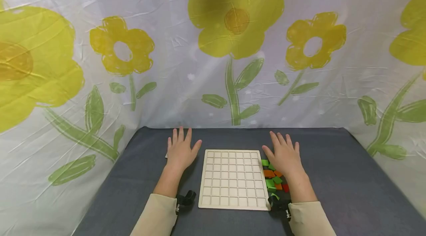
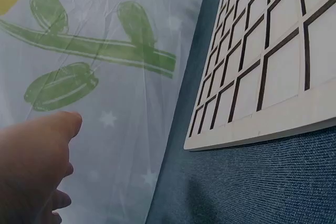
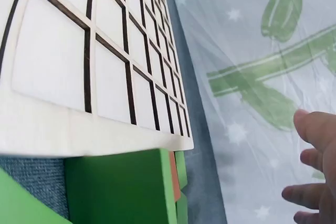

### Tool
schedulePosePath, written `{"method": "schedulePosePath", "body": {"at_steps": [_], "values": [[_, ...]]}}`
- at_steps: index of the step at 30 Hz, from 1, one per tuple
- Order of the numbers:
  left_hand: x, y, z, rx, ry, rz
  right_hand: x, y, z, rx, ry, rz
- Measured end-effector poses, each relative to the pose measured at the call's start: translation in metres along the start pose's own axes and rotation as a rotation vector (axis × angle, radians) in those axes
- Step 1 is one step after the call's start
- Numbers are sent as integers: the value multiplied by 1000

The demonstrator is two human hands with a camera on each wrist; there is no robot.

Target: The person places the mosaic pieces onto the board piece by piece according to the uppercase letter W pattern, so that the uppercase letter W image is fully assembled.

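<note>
A square wooden grid board (image 1: 233, 179) with rows of shallow square cells lies flat on the dark cloth, between the two hands. To its left is my left hand (image 1: 181, 152), fingers spread and straight, holding nothing. A small pale edge (image 1: 166, 155) peeks out beside that hand, mostly hidden. On the other side, my right hand (image 1: 284, 155) has its fingers extended and is likewise without anything in it. Green, orange and red blocks lie along the board's right edge, among them an orange block (image 1: 269, 173) and a green block (image 3: 121, 187); the right hand and forearm partly cover them.
A dark grey cloth (image 1: 336, 177) covers the table. Behind and at both sides hangs a pale curtain (image 1: 173, 91) printed with yellow flowers. Each wrist wears a black camera strap, one of them the left strap (image 1: 186, 198).
</note>
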State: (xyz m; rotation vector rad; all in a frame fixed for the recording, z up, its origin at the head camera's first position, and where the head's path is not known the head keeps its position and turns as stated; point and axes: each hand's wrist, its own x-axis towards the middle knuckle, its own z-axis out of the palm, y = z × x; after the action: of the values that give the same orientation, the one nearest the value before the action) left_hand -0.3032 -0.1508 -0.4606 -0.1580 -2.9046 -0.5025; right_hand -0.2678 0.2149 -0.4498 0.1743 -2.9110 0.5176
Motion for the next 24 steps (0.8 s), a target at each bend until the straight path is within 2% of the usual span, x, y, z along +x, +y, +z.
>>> {"method": "schedulePosePath", "body": {"at_steps": [12, 20, 24], "values": [[4, -8, 0, -72, 43, 83, 1, 6, -4, 27, 12, -69], [3, -13, 1, -165, 10, 57, 0, 5, -2, 33, 1, -72], [2, -17, 4, -254, 5, 50, 0, 6, -2, 58, -27, -59]]}}
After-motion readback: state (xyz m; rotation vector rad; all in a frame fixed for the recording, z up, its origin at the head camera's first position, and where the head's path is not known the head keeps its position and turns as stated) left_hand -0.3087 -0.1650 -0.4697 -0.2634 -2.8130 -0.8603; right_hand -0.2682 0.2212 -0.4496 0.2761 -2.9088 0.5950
